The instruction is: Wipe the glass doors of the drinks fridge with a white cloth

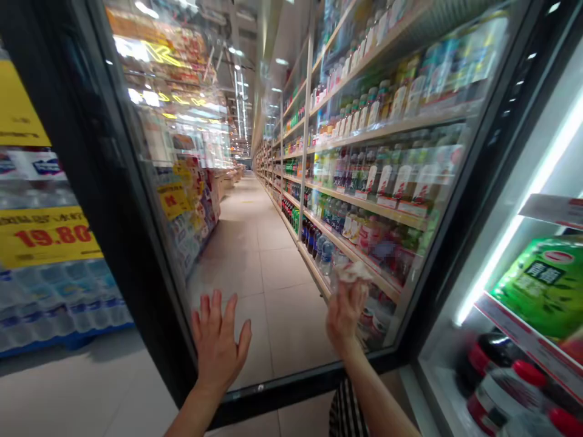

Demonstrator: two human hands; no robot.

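Note:
In front of me stands a glass cooler door [241,255] with a black frame, swung open. My left hand [218,340] lies flat with fingers spread against the lower left of the glass. At the lower right of the pane, my right hand [344,315] is closed around a whitish cloth [354,272], which is pressed to the glass. The cloth is a little blurred, and part of it is hidden by the fingers. Through or reflected in the pane, shelves of bottled drinks [392,182] run along the right side of an aisle.
Right of the door is the lit cooler interior, with a green drink pack [542,282] on a shelf and red-capped bottles [507,391] below. Left of the frame, packs of bottled water [68,303] stand under a yellow price sign [45,237]. Pale floor tiles [91,388] lie beneath.

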